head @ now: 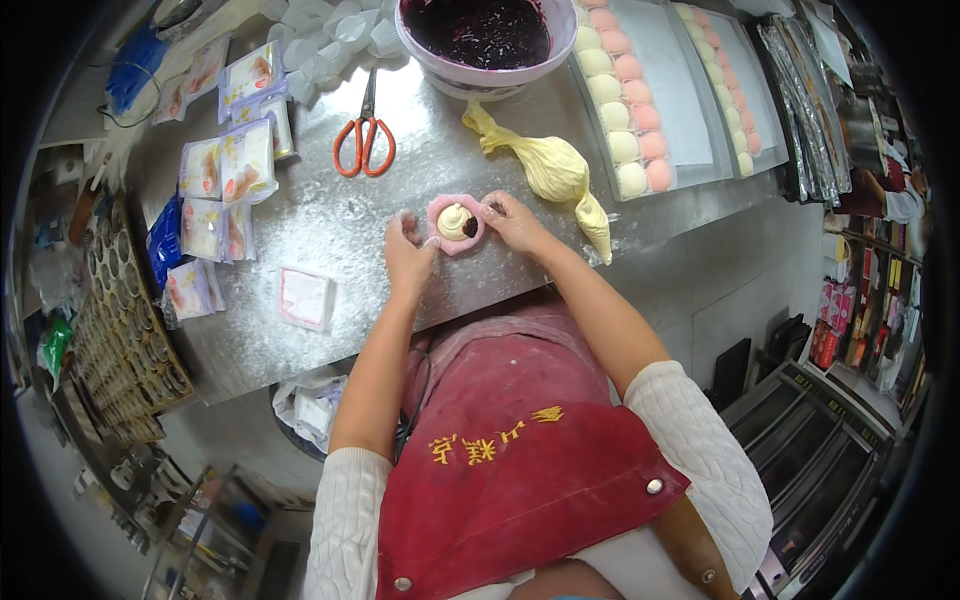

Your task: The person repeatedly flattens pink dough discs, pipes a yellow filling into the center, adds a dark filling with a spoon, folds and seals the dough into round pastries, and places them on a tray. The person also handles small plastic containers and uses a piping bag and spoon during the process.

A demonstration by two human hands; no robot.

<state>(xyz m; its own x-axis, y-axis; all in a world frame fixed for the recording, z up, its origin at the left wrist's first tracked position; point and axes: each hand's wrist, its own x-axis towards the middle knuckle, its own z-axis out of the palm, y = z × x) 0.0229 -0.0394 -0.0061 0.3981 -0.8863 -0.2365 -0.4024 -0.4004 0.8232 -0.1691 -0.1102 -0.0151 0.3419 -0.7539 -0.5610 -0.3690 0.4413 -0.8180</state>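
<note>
A pink dough wrapper (435, 215) is between my hands near the table's front edge, with piped cream (453, 222) and a dark purple filling (470, 227) on it. My left hand (411, 251) touches its left rim with the thumb, fingers apart from the thumb. My right hand (513, 220) pinches its right edge between thumb and fingers. To the right lies a yellow piping bag (559, 169), tied at one end. Behind my hands are scissors with red handles (365, 146) and a bowl (480, 84) of dark purple filling. A square container (304, 298) with pink-edged, floury sheets lies to the left.
White and pink dough balls (639, 116) stand in rows on a tray at the right, with a second tray beyond. Plastic-wrapped packs (248, 161) lie at the left, clear plastic cups (354, 34) behind. Flour dusts the metal table (360, 247). A person (892, 196) is far right.
</note>
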